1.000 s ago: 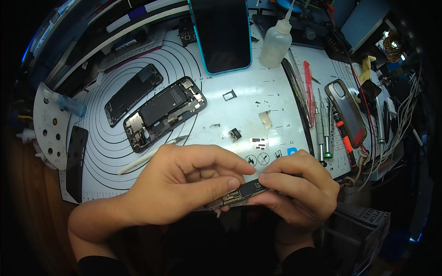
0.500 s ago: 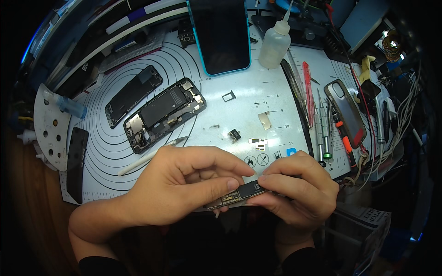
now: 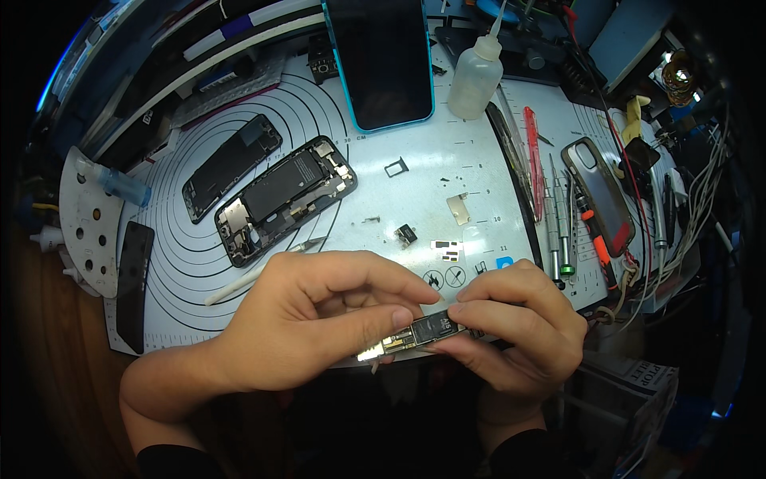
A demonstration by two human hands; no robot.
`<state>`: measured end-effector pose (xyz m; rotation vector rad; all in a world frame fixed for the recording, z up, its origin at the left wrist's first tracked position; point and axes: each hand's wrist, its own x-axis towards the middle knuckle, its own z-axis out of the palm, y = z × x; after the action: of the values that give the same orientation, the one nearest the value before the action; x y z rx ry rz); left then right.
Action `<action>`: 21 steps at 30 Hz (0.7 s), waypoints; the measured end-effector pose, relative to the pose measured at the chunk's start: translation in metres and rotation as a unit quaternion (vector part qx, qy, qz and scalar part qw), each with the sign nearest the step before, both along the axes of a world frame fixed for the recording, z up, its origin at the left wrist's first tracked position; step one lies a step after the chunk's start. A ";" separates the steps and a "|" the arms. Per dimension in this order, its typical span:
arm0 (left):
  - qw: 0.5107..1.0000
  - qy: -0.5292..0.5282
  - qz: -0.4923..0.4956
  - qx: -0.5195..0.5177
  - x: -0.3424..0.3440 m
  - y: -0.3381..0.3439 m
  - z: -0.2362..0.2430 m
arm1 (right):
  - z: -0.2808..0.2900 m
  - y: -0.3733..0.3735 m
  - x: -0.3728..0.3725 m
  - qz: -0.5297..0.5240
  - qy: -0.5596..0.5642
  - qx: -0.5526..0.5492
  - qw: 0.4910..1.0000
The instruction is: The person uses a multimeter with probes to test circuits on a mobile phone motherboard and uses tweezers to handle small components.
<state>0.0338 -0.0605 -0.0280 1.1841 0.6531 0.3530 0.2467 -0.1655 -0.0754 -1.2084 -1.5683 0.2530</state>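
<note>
Between both hands, near the mat's front edge, is a narrow phone logic board point(image 3: 431, 328) with a black chip area and gold and silver parts. My left hand point(image 3: 331, 319) pinches its left part, thumb on top. The right end sits between thumb and fingers of my right hand point(image 3: 519, 323), which hide part of it. Beyond my left hand lie an opened phone body point(image 3: 287, 199), its battery and inner parts exposed, and a detached black phone screen point(image 3: 231, 168). A white-handled blade point(image 3: 263, 275) rests partly behind my left hand. A small camera module point(image 3: 406, 235) lies ahead.
A phone in a blue case point(image 3: 384, 72) stands at the back beside a squeeze bottle point(image 3: 476, 80). A SIM tray point(image 3: 396, 167) and metal shield point(image 3: 458, 209) lie on the mat point(image 3: 423, 191). Screwdrivers point(image 3: 565, 223), a phone case point(image 3: 600, 191) and cables point(image 3: 702, 191) are right.
The board has tilted slightly, and its left end now catches bright light. Both hands keep their grip in nearly the same place.
</note>
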 end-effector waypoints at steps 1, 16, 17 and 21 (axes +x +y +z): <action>1.000 -0.002 0.000 0.006 0.000 0.000 -0.001 | 0.000 0.000 0.000 -0.001 0.001 -0.001 1.000; 0.998 0.032 -0.025 0.057 -0.004 0.003 0.007 | 0.000 0.000 -0.001 -0.004 0.016 0.000 1.000; 0.998 0.032 -0.027 0.054 -0.004 0.003 0.009 | 0.001 0.000 0.000 -0.004 0.014 0.001 1.000; 0.997 0.040 -0.028 0.051 -0.004 0.003 0.011 | -0.001 0.001 0.000 0.001 0.016 0.003 1.000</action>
<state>0.0295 -0.0572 -0.0166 1.3177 0.6764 0.2954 0.2470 -0.1650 -0.0761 -1.1925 -1.5412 0.2667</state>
